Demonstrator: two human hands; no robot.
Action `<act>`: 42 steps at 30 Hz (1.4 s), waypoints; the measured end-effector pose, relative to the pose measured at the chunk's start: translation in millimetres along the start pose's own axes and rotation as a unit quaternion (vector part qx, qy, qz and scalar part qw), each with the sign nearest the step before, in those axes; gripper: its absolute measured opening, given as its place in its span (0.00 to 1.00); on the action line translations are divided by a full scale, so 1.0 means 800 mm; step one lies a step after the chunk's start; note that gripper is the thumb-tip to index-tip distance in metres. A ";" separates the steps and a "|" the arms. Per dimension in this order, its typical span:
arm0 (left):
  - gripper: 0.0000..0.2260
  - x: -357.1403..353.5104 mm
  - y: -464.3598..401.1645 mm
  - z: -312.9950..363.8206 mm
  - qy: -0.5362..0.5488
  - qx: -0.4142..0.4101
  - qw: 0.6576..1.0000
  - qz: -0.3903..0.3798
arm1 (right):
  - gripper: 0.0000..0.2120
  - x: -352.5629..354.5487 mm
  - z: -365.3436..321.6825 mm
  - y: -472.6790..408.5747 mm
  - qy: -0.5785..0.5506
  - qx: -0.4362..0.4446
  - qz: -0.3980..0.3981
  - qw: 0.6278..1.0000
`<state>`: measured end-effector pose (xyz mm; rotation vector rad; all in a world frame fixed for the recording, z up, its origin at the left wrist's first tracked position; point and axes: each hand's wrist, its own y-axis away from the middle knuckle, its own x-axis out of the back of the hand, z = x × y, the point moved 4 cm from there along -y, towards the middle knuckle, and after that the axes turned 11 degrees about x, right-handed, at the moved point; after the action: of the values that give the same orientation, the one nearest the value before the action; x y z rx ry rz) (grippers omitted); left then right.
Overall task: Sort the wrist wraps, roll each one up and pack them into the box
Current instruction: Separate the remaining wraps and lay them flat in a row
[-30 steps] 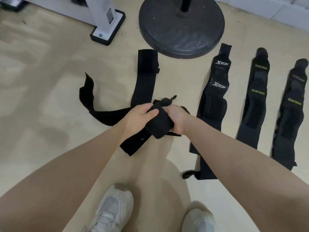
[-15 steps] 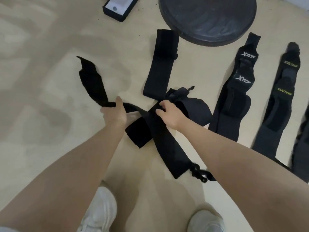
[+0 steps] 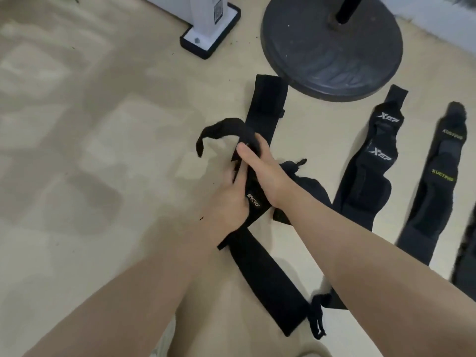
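Both hands [image 3: 247, 181] clamped on black wrist wrap [image 3: 253, 199]; neighbouring wraps read XTEP [image 3: 381, 155], XUETING [image 3: 443, 176].

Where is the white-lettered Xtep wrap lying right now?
In the head view, the Xtep wrap lies flat on the floor, right of the hands, between the round weight base and the green-lettered wrap.

Soft, even indoor light falls on the pale floor [image 3: 77, 176], which carries faint mottled patches and no hard shadows. The picture is slightly smeared overall; the lettering on the rightmost straps [image 3: 448, 155] blurs. Wide-angle bending stretches the forearms at the lower edge.
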<state>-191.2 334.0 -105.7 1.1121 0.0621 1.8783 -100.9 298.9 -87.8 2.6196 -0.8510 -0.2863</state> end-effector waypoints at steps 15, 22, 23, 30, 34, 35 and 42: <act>0.13 0.009 0.001 0.048 0.266 0.071 0.945 -0.175 | 0.14 0.107 -0.016 0.048 -0.219 -0.129 0.129 0.959; 0.12 0.004 0.002 0.043 0.277 0.058 0.941 -0.186 | 0.12 0.095 0.016 0.031 -0.144 -0.082 0.014 0.986; 0.13 0.005 0.001 0.040 0.273 0.063 0.942 -0.186 | 0.13 0.093 0.024 0.025 -0.136 -0.077 0.007 0.988; 0.26 -0.013 -0.007 -0.016 0.099 0.147 0.958 -0.224 | 0.22 0.085 0.077 0.004 0.021 -0.086 0.095 0.992; 0.20 -0.029 -0.017 -0.027 -0.040 0.164 0.967 -0.190 | 0.16 0.118 0.066 0.011 0.483 -0.009 0.138 0.865; 0.18 -0.032 -0.019 -0.033 -0.046 0.184 0.966 -0.173 | 0.18 0.128 0.064 0.013 0.579 0.014 0.129 0.805; 0.32 -0.035 -0.033 -0.011 -0.280 0.062 0.958 -0.019 | 0.25 0.183 0.083 0.016 0.709 -0.061 0.038 0.701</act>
<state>-175.1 331.8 -141.7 1.6798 -0.1216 1.4793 -10.7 182.8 -154.1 1.7691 -0.2775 1.4556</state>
